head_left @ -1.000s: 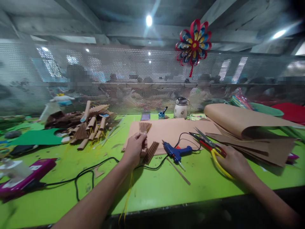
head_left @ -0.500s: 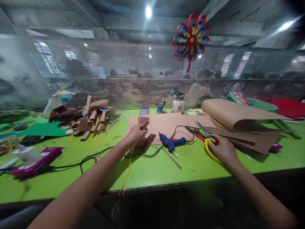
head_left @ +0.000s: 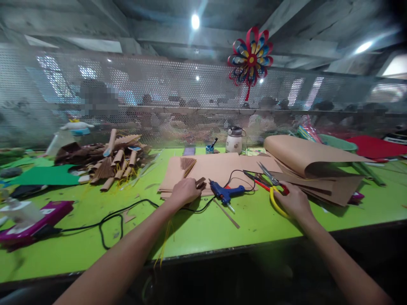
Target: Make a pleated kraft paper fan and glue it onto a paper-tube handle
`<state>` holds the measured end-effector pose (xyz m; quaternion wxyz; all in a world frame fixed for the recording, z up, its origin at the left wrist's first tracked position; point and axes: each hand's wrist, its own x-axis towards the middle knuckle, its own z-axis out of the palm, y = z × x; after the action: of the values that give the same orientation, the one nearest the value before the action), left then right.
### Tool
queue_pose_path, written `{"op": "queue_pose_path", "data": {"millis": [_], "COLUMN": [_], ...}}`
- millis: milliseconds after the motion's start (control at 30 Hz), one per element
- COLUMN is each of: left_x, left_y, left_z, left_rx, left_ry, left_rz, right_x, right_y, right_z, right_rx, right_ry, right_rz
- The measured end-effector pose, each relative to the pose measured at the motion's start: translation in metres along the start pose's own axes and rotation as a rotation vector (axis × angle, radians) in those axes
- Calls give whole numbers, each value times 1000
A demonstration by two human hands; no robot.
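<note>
My left hand [head_left: 185, 190] is closed around a pleated strip of brown paper [head_left: 201, 183], whose end sticks out past the fingers. Just beyond it, a small pleated paper fan [head_left: 188, 164] lies on flat brown paper sheets [head_left: 219, 163]. My right hand [head_left: 294, 199] grips the scissors by their yellow handle [head_left: 277, 205], blades [head_left: 267, 171] parted and pointing away to the left. Between my hands rests a blue hot glue gun [head_left: 225, 191] with a black cord. A red-and-black handled tool [head_left: 260, 181] lies by the scissors, partly hidden.
Brown paper tubes and fans with yellow cords [head_left: 119, 163] are heaped at left. A purple power strip [head_left: 41, 220] sits nearer, its cord crossing the green table [head_left: 203, 237]. Rolled brown paper [head_left: 302, 152] lies at right; a white bottle [head_left: 234, 140] stands behind.
My left hand has let go of the pleated fan and moved slightly right and nearer, onto the pleated strip. My right hand keeps the scissors. The view has shifted slightly.
</note>
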<state>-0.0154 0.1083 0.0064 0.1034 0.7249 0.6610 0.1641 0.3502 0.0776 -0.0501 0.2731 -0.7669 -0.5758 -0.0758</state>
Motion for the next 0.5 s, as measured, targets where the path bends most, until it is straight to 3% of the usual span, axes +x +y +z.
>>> {"op": "queue_pose_path", "data": {"millis": [167, 300, 433, 500], "left_x": [2, 3, -2, -7], "left_y": [-8, -9, -3, 1], "left_z": [-5, -11, -15, -16], "left_rx": [-129, -313, -565, -693], "left_ry": [52, 72, 10, -31], "left_rz": [11, 20, 1, -29], "right_x": [-1, 2, 15, 23], "right_y": [0, -3, -3, -2], "right_z": [-2, -2, -5, -11], "right_rx": [-4, -37, -103, -112], "right_ry": [-8, -103, -227, -206], "right_rz": [4, -4, -104, -152]}}
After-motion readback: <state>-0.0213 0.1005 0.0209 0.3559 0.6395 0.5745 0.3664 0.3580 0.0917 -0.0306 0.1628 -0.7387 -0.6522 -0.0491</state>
